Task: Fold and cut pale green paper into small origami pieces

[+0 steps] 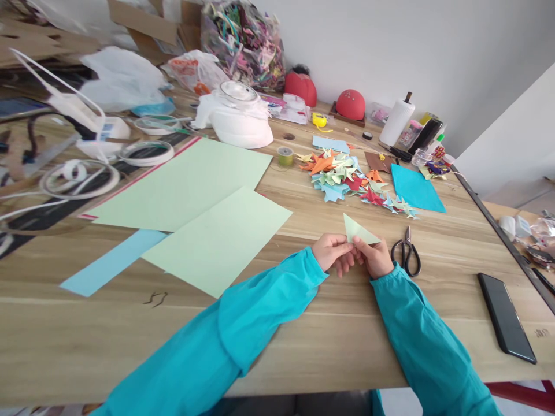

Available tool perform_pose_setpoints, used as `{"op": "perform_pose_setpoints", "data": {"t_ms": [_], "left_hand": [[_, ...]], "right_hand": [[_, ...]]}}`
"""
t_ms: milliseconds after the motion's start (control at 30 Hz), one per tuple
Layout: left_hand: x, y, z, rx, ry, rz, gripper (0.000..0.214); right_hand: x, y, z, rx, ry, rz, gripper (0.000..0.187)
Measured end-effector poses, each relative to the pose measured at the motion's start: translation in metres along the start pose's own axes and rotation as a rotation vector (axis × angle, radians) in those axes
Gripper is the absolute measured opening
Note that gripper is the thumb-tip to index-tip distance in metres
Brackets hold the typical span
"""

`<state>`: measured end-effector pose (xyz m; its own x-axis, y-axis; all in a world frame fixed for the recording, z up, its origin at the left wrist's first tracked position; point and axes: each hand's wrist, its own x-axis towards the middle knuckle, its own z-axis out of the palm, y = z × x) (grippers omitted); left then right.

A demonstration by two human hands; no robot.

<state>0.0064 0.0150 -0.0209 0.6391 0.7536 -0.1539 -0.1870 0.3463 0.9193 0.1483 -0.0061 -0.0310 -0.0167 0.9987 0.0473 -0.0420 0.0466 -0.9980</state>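
Observation:
Both of my hands meet over the wooden table (pixel 303 341) and pinch one small pale green folded paper triangle (pixel 358 230). My left hand (pixel 333 253) grips its lower left edge with closed fingers. My right hand (pixel 376 257) holds the lower right side, fingers curled. The triangle's point sticks up and to the left above my fingers. Both arms wear teal sleeves. Black scissors (pixel 406 253) lie just right of my right hand.
Two large pale green sheets (pixel 191 190) and a light blue strip (pixel 113 261) lie to the left. A pile of folded coloured paper cranes (pixel 351 180) and a blue sheet (pixel 415 189) lie behind. A black phone (pixel 505 316) rests at right. Tape rolls, bags and clutter fill the back.

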Motion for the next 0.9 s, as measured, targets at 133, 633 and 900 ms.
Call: {"op": "perform_pose_setpoints", "data": {"t_ms": [133,633,900], "left_hand": [[-0.0010,0.0027,0.0011,-0.009,0.103,0.031,0.027],[-0.0001,0.0078,-0.0075,0.053,0.206,0.126,0.027],[0.0006,0.0079,-0.0060,0.062,0.289,0.159,0.030]], "right_hand": [[-0.0003,-0.0009,0.0006,0.019,-0.035,0.031,0.034],[0.0009,-0.0019,-0.0015,0.155,-0.006,0.076,0.033],[-0.0006,-0.0036,-0.0002,0.000,-0.105,0.087,0.024]]}}
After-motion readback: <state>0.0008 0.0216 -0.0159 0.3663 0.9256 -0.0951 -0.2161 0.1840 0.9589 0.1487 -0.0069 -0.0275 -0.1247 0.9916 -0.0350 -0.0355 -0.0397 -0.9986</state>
